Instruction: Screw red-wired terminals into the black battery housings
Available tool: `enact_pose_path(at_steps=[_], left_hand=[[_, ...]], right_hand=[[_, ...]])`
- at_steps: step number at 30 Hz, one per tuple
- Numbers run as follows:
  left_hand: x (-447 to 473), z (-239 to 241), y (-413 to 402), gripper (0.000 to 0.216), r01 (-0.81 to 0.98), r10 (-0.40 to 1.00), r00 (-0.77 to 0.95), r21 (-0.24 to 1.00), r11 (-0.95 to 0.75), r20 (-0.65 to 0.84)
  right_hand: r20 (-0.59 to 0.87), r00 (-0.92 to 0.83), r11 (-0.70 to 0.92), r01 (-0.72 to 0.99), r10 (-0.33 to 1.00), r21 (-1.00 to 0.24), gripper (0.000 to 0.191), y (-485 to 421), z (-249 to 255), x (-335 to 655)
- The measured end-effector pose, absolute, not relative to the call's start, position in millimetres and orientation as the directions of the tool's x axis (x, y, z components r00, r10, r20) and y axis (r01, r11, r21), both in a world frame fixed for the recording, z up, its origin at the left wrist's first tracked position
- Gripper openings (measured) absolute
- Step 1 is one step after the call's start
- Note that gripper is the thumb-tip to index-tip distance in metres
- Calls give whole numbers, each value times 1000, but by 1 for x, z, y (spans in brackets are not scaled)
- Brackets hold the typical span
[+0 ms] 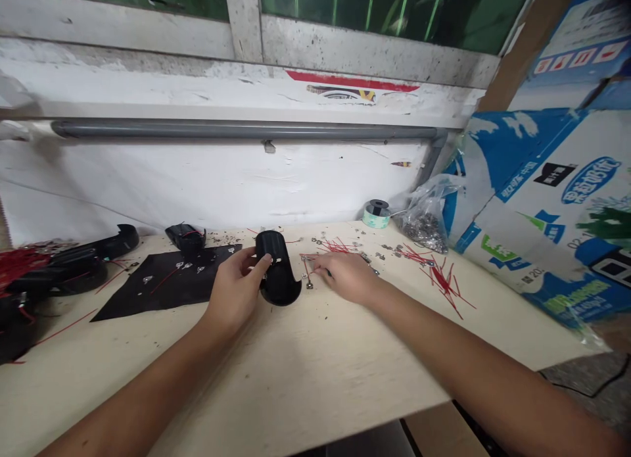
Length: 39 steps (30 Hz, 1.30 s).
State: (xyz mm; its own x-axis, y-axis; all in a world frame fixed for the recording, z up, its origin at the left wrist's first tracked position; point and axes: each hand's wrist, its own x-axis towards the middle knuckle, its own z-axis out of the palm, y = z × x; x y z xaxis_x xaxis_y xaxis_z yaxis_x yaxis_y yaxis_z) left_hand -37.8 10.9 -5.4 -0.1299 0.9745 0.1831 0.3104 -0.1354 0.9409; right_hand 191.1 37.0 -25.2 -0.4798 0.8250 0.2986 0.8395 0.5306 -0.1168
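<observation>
My left hand (240, 279) grips a black curved plastic housing (277, 266) by its left side, thumb over the edge. The housing is tilted up above the table, its hollow side facing me. To its right, my right hand (348, 276) is low at the tabletop with fingers pinched together. What lies between those fingertips is too small to make out. A short red wire with a small metal contact (309, 285) lies right beside them. Beyond the right hand are a bunch of red wires (340, 245) and several loose metal contacts (384, 248).
On the left, a black mat (167, 283) carries a few metal contacts, with more black housings (73, 273) and red wires around it. A tape roll (376, 215), a plastic bag of metal parts (424, 223) and a large printed carton (547, 214) stand at the right.
</observation>
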Motion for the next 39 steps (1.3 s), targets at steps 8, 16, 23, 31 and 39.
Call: enact_pose_path(at_steps=[8,16,23,31,39], left_hand=[[-39,-10,14,54,308,976,-112,940,-145,187],[-40,-8,12,42,508,987,34,848,-154,159],[-36,-3,6,37,567,989,105,811,-143,101],[-32,1,5,39,817,993,76,565,-114,90],[-36,-9,9,47,886,974,156,412,-212,166]], right_hand=[[301,-294,281,956,907,87,17,42,-23,198],[367,-69,74,997,928,-1,13,41,-13,199],[541,-76,314,877,838,-363,15,28,-16,187],[559,-172,558,511,811,-654,11,22,-25,172],[522,-185,543,456,833,-705,12,20,-25,169]])
